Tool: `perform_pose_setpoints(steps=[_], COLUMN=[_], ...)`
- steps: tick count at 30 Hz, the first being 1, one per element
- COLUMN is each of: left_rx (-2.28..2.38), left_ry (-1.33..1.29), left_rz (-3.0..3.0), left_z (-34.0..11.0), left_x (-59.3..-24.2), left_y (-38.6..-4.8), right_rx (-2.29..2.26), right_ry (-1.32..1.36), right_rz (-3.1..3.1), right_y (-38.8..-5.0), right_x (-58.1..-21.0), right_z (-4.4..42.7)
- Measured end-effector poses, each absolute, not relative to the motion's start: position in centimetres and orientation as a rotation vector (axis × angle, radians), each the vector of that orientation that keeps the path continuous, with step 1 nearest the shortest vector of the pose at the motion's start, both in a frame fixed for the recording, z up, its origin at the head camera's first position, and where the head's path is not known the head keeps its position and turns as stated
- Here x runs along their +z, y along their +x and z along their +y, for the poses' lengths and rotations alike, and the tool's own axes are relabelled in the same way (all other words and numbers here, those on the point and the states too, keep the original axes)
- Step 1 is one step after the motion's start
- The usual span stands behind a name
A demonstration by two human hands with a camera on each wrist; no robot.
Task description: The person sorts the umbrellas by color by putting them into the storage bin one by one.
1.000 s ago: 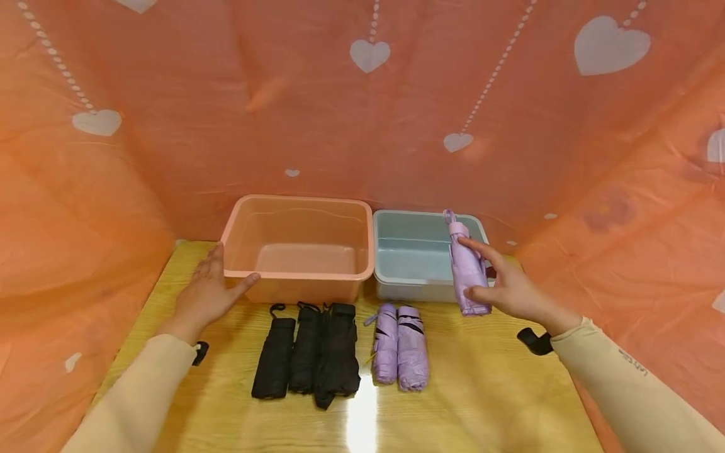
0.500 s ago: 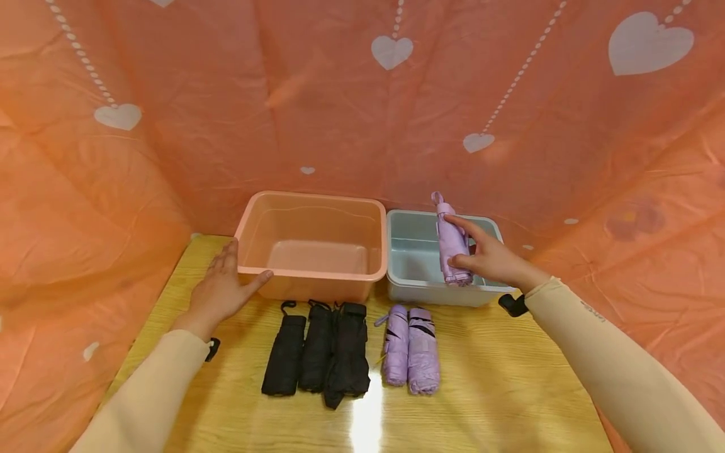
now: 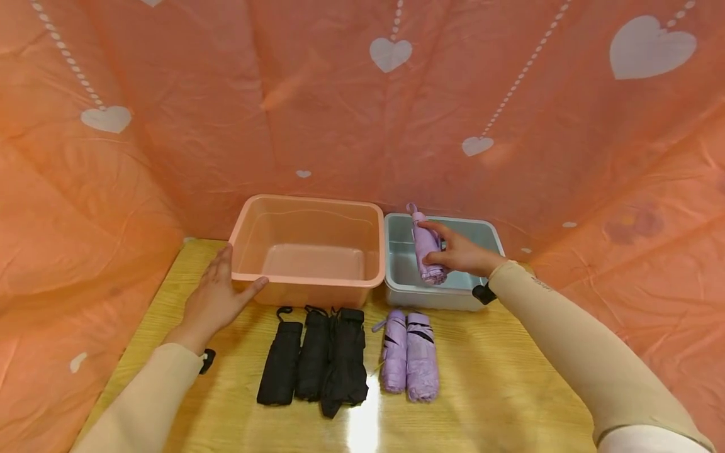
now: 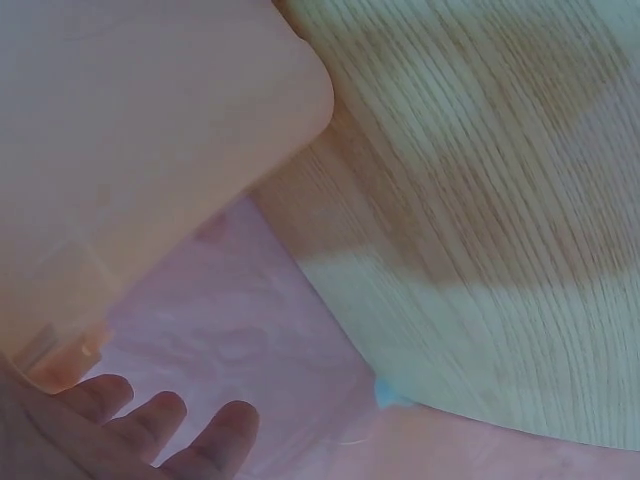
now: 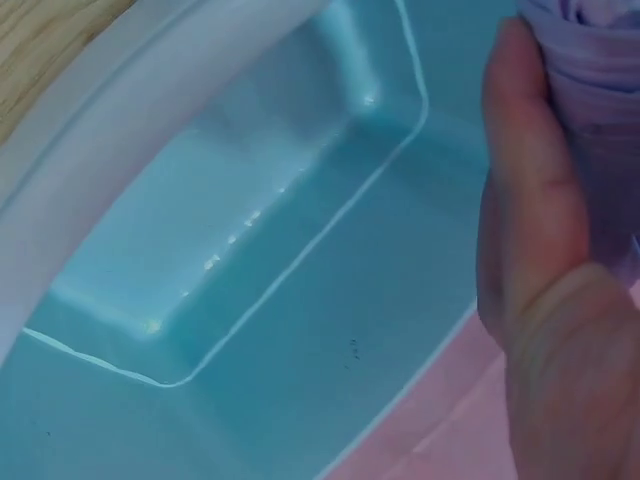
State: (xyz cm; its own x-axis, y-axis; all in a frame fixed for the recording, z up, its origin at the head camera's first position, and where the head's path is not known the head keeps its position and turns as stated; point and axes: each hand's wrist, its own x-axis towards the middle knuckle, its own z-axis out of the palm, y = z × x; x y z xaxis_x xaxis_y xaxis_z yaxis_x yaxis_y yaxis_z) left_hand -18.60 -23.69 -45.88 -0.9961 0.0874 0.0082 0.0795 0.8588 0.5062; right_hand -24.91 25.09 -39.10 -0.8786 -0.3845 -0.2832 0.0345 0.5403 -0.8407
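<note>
- 1 held umbrella (image 3: 426, 246), lilac and folded, is positioned over the left part of the blue-gray bin (image 3: 433, 298). Its wrist loop (image 3: 411, 207) points toward the rear; its body is tilted. Contact with the bin cannot be confirmed.
- Right hand (image 3: 461, 253): grasping the held umbrella, with the thumb on the near side and the fingers around the body. The right wrist view shows the bin floor below, apart from the umbrella.
- Left hand (image 3: 212, 305): released, holding nothing. The fingers extend along the left side of the orange bin (image 3: 317, 294), with the thumb at the front rim. Whether the hand presses on the bin cannot be told.
- Table stock: 5 folded umbrellas lie on the wood-grain table (image 3: 487, 371). 3 black umbrellas (image 3: 280, 365) lie side by side in front of the orange bin; 2 lilac umbrellas (image 3: 421, 362) lie side by side in front of the blue-gray bin.
- Surroundings: the 2 bins stand side by side against an orange curtain (image 3: 328, 126) printed with white hearts.
- Progress (judgement): early stage. 1 umbrella is off the table but not yet released. 0 umbrellas are seen resting in the orange bin, and 0 in the visible part of the blue-gray bin; the hand hides some of the latter's interior.
- Outstanding (judgement): the held umbrella is not yet set down, and the 5 on the table appear unhandled.
</note>
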Motion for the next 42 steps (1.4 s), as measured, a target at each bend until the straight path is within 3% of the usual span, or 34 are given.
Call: perform_pose_setpoints(steps=[14, 42], left_rx=[0.817, 0.797], left_ry=[0.141, 0.168], left_rz=[3.013, 3.047], left_z=[-23.7, -23.9], left_x=[-45.6, -45.6], left_y=[-18.3, -16.3], right_rx=[-1.247, -0.983], right_ry=[-0.197, -0.183], right_rz=[2.201, 2.189], right_y=[-27.2, -28.5], right_x=[-41.7, -44.2], right_z=[24.6, 24.1])
